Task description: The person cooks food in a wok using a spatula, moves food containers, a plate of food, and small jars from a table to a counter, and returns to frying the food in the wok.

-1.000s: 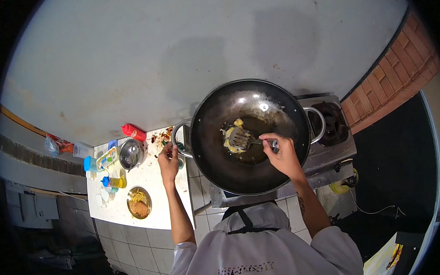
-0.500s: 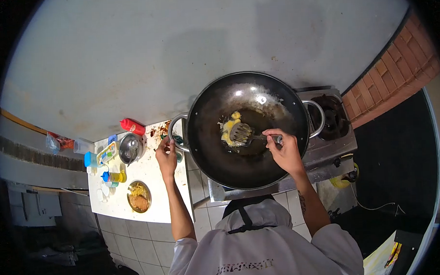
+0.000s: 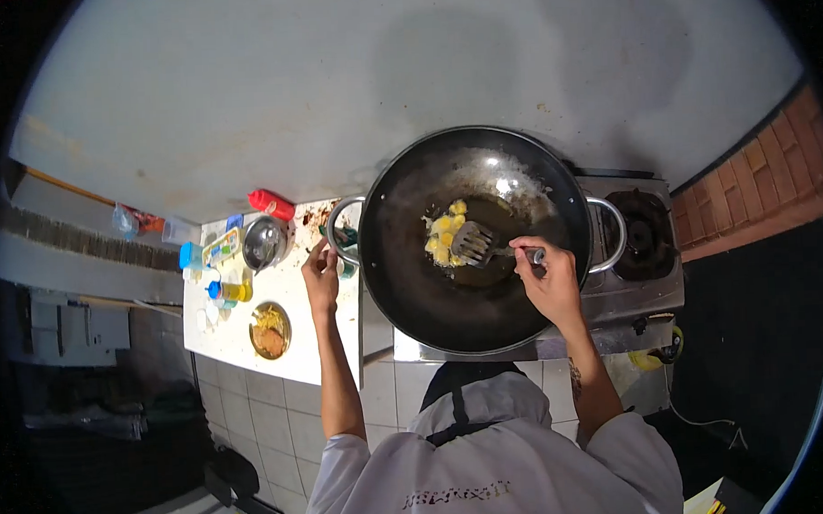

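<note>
A large dark wok stands on the stove with oil pooled in its middle. Yellow and whitish food pieces, perhaps egg, lie clumped in the oil. My right hand reaches over the wok's right side, closed on the handle of a slotted turner. The turner's head touches the right edge of the food. At the wok's left side, my left hand has its fingers pinched at the loop-shaped wok handle; the exact contact is small in view.
Left of the wok is a white table with a metal bowl, a red squeeze bottle, a blue-capped oil bottle and a plate of food. A second burner is at right, against a grey wall.
The whole view has shifted, so the scene sits further right. The food looks more spread out beside the turner, whose head is at its right edge. Both hands keep their places.
</note>
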The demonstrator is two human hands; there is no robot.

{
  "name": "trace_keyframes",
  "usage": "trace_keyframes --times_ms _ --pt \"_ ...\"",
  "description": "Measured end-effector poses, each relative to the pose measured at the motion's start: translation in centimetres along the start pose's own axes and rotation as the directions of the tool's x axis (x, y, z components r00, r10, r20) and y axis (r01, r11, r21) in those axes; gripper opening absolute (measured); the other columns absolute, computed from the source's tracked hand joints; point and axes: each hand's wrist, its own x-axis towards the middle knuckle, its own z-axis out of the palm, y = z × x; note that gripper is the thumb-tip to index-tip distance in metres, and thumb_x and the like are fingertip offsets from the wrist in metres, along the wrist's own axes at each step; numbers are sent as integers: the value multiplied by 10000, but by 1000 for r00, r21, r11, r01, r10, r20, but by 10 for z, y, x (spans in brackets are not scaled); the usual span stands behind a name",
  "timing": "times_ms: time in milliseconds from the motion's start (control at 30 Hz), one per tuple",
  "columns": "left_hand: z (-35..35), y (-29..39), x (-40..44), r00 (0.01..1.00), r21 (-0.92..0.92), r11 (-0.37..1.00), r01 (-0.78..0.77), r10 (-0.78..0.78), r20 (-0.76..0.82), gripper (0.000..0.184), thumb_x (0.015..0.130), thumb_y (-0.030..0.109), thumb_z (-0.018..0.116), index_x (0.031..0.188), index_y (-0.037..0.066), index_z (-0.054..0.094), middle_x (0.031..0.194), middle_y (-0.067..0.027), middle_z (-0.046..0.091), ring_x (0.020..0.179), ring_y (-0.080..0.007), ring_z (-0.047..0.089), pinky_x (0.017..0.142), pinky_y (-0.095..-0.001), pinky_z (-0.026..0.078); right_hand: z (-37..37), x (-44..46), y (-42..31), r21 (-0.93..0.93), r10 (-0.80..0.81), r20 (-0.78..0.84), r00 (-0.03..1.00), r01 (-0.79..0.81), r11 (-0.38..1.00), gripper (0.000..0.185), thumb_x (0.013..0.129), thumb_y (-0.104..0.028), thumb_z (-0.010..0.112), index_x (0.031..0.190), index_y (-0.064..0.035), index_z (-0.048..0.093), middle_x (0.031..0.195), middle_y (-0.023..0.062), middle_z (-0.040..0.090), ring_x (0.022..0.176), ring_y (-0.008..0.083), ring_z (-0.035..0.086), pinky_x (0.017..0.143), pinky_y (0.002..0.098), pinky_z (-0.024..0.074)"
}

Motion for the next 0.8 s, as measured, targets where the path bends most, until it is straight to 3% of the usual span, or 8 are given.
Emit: trace_keyframes --times_ms 67,167,333,433,667,800 --pt "0 -3 1 999 -145 989 36 -39 -17 350 928 115 591 1252 -14 562 884 -64 648 762 -100 548 702 -242 437 5 0 5 53 12 12 1000 -13 999 95 883 -6 596 952 38 645 683 59 647 603 87 628 540 216 468" --pt "2 11 -9 996 -103 991 86 -88 -16 369 927 93 589 1276 -17 540 965 -78 662 822 -110 576 765 -249 455 12 -7 12 103 90 17 996 -91 990 77 844 -20 632 907 22 644 674 101 643 567 124 612 528 263 451" --pt "5 10 -5 992 -160 979 124 -129 -19 359 919 65 594 1264 -22 547 997 -94 659 880 -120 587 821 -257 460 11 -13 -7 -36 19 41 999 -17 999 94 833 -29 642 900 35 632 703 136 644 551 186 610 514 292 454" --pt "4 7 -4 994 -159 982 103 -109 -31 356 914 77 606 1248 -37 553 991 -95 658 873 -121 590 809 -249 457 13 -18 -4 -41 -59 52 997 61 997 111 834 -38 650 910 37 620 709 152 642 553 203 614 513 295 454" --pt "6 -13 5 991 -240 968 79 -102 -84 339 946 164 578 1179 -82 582 944 -75 647 851 -121 571 805 -252 445 18 -27 -4 -43 -35 81 996 38 998 139 837 -54 660 935 40 629 801 177 666 654 234 664 584 300 496" --pt "3 -21 9 999 -197 980 8 -18 -50 330 958 186 554 1134 -89 602 923 -73 650 861 -116 572 810 -250 445 19 -36 -5 -78 -122 -50 991 118 990 149 836 -49 659 958 35 642 862 173 685 721 244 687 649 294 511"
